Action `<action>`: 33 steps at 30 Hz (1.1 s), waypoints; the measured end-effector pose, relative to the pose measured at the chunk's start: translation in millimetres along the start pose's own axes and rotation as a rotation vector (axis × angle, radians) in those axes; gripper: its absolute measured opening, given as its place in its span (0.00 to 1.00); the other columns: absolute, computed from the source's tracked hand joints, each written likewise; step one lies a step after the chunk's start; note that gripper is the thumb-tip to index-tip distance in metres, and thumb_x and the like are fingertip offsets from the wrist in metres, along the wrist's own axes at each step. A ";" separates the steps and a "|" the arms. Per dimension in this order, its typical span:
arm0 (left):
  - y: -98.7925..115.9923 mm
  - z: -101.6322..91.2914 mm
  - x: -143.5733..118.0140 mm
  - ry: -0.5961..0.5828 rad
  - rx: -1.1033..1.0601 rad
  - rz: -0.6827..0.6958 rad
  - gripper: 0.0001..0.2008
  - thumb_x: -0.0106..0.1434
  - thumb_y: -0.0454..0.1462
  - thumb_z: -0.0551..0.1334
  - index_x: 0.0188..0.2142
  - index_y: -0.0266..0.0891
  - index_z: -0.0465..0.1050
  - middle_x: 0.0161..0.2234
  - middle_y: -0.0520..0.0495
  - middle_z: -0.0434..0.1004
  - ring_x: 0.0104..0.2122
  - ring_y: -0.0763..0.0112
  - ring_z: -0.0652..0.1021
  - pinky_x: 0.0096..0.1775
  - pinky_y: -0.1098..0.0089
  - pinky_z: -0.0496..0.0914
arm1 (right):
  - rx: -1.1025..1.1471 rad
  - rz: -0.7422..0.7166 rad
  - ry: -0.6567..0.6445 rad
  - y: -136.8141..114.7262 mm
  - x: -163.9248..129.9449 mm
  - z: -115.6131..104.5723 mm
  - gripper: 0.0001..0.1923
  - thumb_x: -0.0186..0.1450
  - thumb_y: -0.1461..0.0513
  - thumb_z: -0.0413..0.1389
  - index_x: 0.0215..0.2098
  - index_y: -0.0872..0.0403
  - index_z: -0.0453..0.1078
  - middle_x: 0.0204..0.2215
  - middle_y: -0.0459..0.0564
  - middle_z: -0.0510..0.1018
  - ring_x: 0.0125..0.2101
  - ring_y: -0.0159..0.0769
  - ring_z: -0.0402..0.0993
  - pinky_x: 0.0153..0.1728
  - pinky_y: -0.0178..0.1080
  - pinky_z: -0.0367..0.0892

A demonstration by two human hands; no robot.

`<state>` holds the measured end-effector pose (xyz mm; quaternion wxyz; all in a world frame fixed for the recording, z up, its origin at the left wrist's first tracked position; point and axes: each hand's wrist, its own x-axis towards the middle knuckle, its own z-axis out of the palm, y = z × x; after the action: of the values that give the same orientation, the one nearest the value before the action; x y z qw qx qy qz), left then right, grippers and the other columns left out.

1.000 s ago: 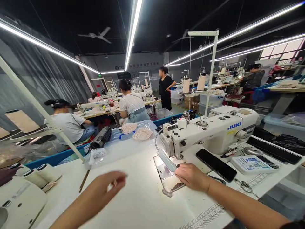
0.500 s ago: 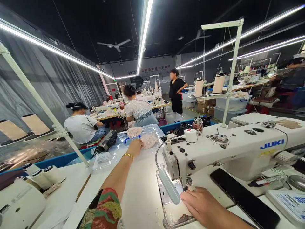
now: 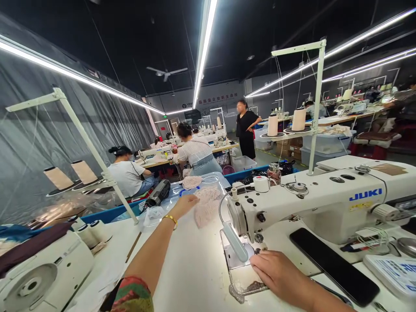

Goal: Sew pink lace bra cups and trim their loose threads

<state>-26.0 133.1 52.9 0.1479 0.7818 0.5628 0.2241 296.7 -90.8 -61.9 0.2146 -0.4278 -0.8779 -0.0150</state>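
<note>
My left hand (image 3: 184, 206) reaches across the white table, its fingertips closed on the edge of a pale pink lace piece (image 3: 207, 206). Part of that lace spreads over the near side of a clear plastic lid. Another bundle of pink lace (image 3: 191, 182) lies just beyond. At the white sewing machine (image 3: 312, 199), my right hand (image 3: 281, 271) rests by the needle area, fingers bent and held together. Its fingertips are partly hidden at the presser foot, so what they hold cannot be made out. A grey-green lamp (image 3: 236, 243) lights the metal needle plate (image 3: 238, 260).
A black phone (image 3: 334, 264) lies on the machine bed, a white box (image 3: 393, 271) to its right. Thread cones (image 3: 298, 120) stand on a rack above. A second machine (image 3: 42, 268) sits at left. Seated workers (image 3: 196, 154) and a standing person (image 3: 247, 130) are farther back.
The lace by my left hand has been drawn toward me, over the table. My right hand stays by the needle area. The view has turned a little to the left.
</note>
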 end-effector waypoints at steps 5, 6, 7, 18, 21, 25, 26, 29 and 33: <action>-0.8 28.5 43.8 0.115 -0.019 -0.179 0.19 0.70 0.43 0.64 0.57 0.37 0.71 0.55 0.41 0.74 0.51 0.56 0.78 0.50 0.52 0.76 | -0.003 0.017 -0.031 0.1 2.0 -1.5 0.15 0.74 0.65 0.40 0.29 0.51 0.57 0.23 0.44 0.72 0.24 0.34 0.66 0.27 0.38 0.55; -0.2 36.2 47.6 0.118 -0.030 -0.191 0.19 0.70 0.43 0.64 0.57 0.37 0.71 0.55 0.41 0.74 0.51 0.56 0.78 0.50 0.52 0.76 | 0.000 0.016 -0.039 0.1 2.5 -2.4 0.15 0.74 0.66 0.41 0.29 0.51 0.57 0.22 0.43 0.71 0.23 0.33 0.66 0.27 0.38 0.55; 0.9 42.9 49.9 0.117 -0.043 -0.196 0.19 0.70 0.43 0.64 0.56 0.37 0.71 0.55 0.42 0.74 0.51 0.56 0.78 0.50 0.53 0.76 | 0.003 0.016 -0.044 0.2 2.9 -3.5 0.15 0.74 0.66 0.41 0.29 0.51 0.57 0.22 0.43 0.71 0.22 0.33 0.65 0.27 0.38 0.54; 25.2 25.6 -32.6 0.075 -0.459 -0.307 0.11 0.70 0.42 0.64 0.43 0.35 0.74 0.38 0.47 0.78 0.34 0.69 0.79 0.37 0.65 0.77 | 0.129 0.012 0.044 8.1 -3.0 -1.8 0.13 0.74 0.65 0.44 0.34 0.51 0.65 0.25 0.45 0.74 0.25 0.35 0.67 0.29 0.37 0.55; 36.8 26.7 -104.7 -0.019 -0.655 -0.365 0.15 0.65 0.47 0.66 0.35 0.37 0.72 0.28 0.52 0.75 0.28 0.71 0.78 0.34 0.67 0.76 | 0.143 -0.010 0.049 8.8 -5.7 -2.7 0.13 0.75 0.65 0.44 0.34 0.51 0.66 0.25 0.46 0.74 0.27 0.36 0.67 0.30 0.37 0.56; 52.4 27.7 -192.9 -0.102 -0.832 -0.456 0.20 0.58 0.52 0.68 0.34 0.39 0.70 0.31 0.50 0.76 0.30 0.70 0.79 0.38 0.66 0.78 | 0.184 -0.061 -0.016 -8.8 -7.8 -14.2 0.15 0.76 0.63 0.44 0.33 0.52 0.68 0.27 0.48 0.74 0.29 0.38 0.68 0.32 0.38 0.58; 55.8 27.4 -208.9 -0.117 -0.860 -0.473 0.20 0.59 0.53 0.67 0.35 0.39 0.69 0.32 0.49 0.76 0.32 0.69 0.79 0.38 0.66 0.78 | 0.217 -0.076 -0.044 -17.5 -7.8 -18.5 0.14 0.76 0.62 0.45 0.35 0.52 0.69 0.28 0.49 0.75 0.31 0.38 0.68 0.32 0.39 0.59; 65.2 27.7 -241.0 -0.105 -0.881 -0.486 0.19 0.61 0.51 0.66 0.42 0.41 0.67 0.36 0.50 0.73 0.33 0.68 0.80 0.38 0.64 0.79 | 0.395 -0.064 -0.140 -51.7 -4.5 -29.1 0.09 0.73 0.58 0.52 0.45 0.53 0.71 0.36 0.52 0.77 0.38 0.41 0.72 0.37 0.39 0.64; 77.8 35.3 -257.5 -0.050 -0.813 -0.370 0.26 0.58 0.41 0.66 0.54 0.46 0.61 0.43 0.50 0.69 0.37 0.66 0.81 0.40 0.59 0.81 | 0.668 0.088 -0.195 -100.9 12.0 -21.4 0.27 0.64 0.52 0.66 0.57 0.53 0.67 0.49 0.57 0.77 0.49 0.48 0.72 0.49 0.47 0.67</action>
<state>-13.0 -135.0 12.9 0.4944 0.5515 0.5555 0.3780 221.6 -150.2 -21.9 0.2584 -0.3710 -0.8314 0.3230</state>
